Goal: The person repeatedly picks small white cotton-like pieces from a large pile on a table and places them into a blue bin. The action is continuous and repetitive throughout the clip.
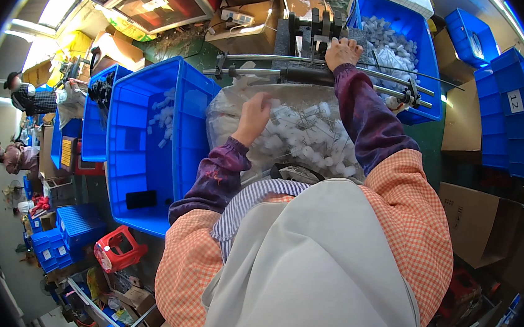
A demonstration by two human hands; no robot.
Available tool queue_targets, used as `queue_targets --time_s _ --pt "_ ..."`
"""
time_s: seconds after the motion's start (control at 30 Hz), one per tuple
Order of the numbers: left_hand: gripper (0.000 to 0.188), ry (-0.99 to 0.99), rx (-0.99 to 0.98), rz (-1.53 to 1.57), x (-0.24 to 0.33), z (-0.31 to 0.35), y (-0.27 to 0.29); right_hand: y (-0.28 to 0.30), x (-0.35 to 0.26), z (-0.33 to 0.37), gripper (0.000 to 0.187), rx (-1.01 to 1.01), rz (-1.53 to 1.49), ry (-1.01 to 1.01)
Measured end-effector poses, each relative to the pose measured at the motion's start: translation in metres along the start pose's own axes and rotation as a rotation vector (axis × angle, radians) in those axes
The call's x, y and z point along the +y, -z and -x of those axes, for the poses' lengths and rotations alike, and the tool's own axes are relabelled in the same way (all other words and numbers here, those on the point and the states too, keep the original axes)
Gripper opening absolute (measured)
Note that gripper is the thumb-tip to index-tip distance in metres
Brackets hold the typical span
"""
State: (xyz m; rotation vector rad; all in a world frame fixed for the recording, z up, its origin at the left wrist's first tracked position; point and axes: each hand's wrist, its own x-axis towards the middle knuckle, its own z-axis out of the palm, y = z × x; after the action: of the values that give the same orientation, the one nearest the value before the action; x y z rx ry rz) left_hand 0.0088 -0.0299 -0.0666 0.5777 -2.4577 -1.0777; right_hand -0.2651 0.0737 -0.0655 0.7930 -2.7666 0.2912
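A pile of small white plastic cylinders (301, 143), some with thin metal rods or wires among them, lies on a clear plastic sheet (226, 107) before me. My left hand (255, 118) is at the left edge of this pile, fingers curled together. Whatever may be between its fingertips is too small to tell. Farther off, my right hand (344, 53) bends its fingers over the right part of a dark metal bench machine (304, 33); what they grip there is hidden. Two steel rails (252, 57) run crosswise on the machine's near side.
Left stands a deep blue bin (148, 116) holding some white cylinders and a black flat object (140, 199). Another blue bin (363, 7), full of white pieces, stands behind right. A long thin rod (432, 75) juts rightward. A red stool (120, 249) and cardboard boxes (478, 223) stand around.
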Motion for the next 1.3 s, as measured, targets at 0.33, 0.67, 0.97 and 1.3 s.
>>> queue_targets --time_s 0.33,0.67,0.97,1.3 --pt "0.017 0.034 0.051 0.092 0.012 -0.005 0.014 0.007 0.073 -0.005 0.025 -0.037 -0.012 0.028" --pt "0.015 0.01 -0.002 0.347 0.067 -0.015 0.006 0.06 0.124 -0.034 0.032 -0.054 0.221 -0.355" --pt "0.023 -0.07 -0.058 0.349 0.109 -0.034 -0.016 0.098 0.03 0.069 0.027 -0.408 -0.969 0.613" --pt "0.034 0.017 -0.351 -0.53 0.006 -0.003 -0.026 0.005 0.066 -0.014 0.014 0.071 -0.063 0.193"
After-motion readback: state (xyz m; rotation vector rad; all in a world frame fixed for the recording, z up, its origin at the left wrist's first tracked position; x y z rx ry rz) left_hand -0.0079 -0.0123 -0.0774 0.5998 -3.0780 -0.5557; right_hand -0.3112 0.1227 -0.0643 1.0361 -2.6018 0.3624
